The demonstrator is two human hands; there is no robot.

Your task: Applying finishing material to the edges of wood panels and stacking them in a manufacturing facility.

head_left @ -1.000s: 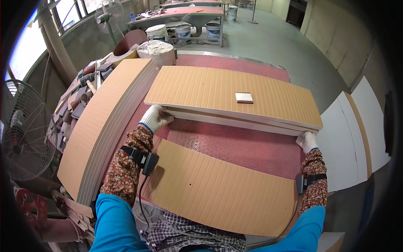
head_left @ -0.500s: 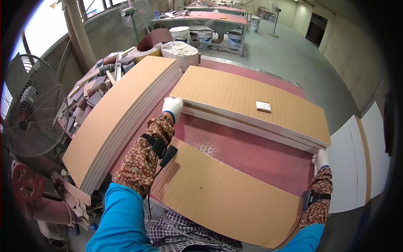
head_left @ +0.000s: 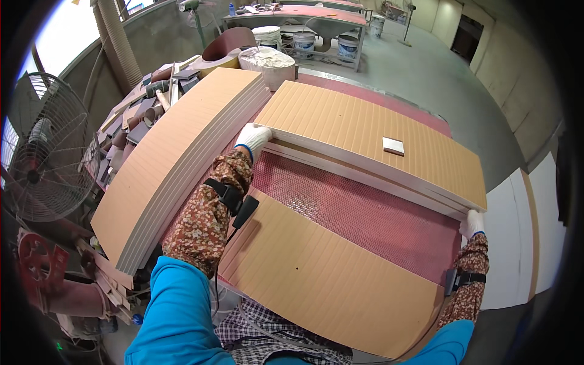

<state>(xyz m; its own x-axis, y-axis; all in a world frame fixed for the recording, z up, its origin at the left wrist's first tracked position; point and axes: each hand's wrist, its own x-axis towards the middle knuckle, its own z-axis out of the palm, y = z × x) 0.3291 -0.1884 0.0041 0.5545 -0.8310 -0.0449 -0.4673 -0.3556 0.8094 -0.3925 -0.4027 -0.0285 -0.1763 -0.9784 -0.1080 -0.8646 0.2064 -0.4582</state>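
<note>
A long wood-grain panel (head_left: pixel 347 125) with a white edge lies on top of a stack of similar panels at the far side of the red textured table mat (head_left: pixel 353 201). My left hand (head_left: pixel 254 137), in a white glove, is closed on its near left corner. My right hand (head_left: pixel 472 224), also gloved, is closed around the near right corner. On the panel sits a small block (head_left: pixel 393 146) with a pale top. Closest to me, another wood-grain board (head_left: pixel 328 280) with a curved edge and a small dark spot lies flat. Most of my fingertips are hidden.
To the left stands a tall stack of curved panels (head_left: pixel 182 152). Beyond it are piled offcuts (head_left: pixel 140 115) and a caged fan (head_left: pixel 45 152). White boards (head_left: pixel 508 243) stand at the right. A whitish round roll (head_left: pixel 267 64) and a far workbench (head_left: pixel 298 24) are behind.
The view has shifted slightly. Both hands stay at the same two corners of the panel, and the small block remains on top.
</note>
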